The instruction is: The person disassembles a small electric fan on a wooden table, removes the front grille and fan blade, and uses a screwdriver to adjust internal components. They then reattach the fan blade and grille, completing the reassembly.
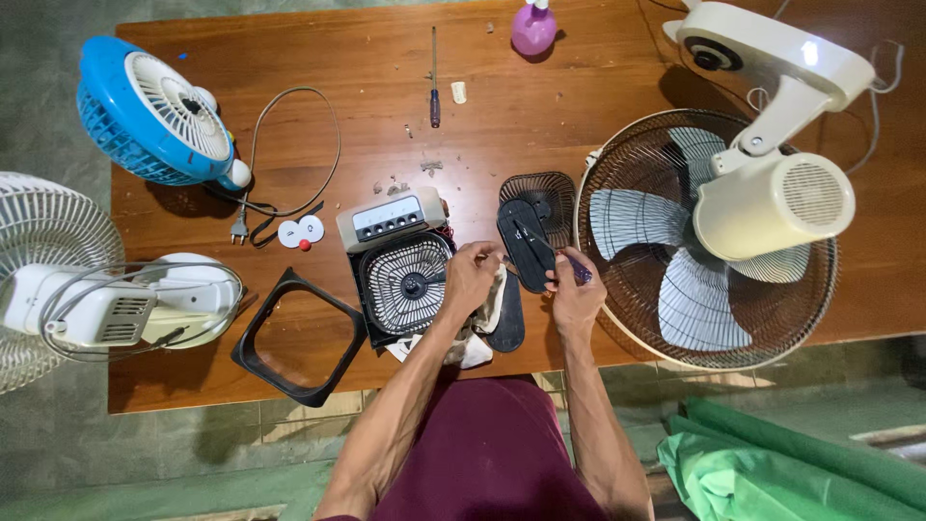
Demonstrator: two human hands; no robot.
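Wooden table (318, 58) crowded with fans. Left hand (470, 277) pinches black oval panel (526, 241) beside small black fan (405, 280); right hand (576, 294) fingers clamped on screwdriver (552, 249). Panel likely light, stiff, brittle plastic; grip by edges.

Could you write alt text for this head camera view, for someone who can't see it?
Seen from above, a person's left hand steadies a small opened black fan while the right hand holds a screwdriver to a black oval part. Other fans crowd the wooden table.
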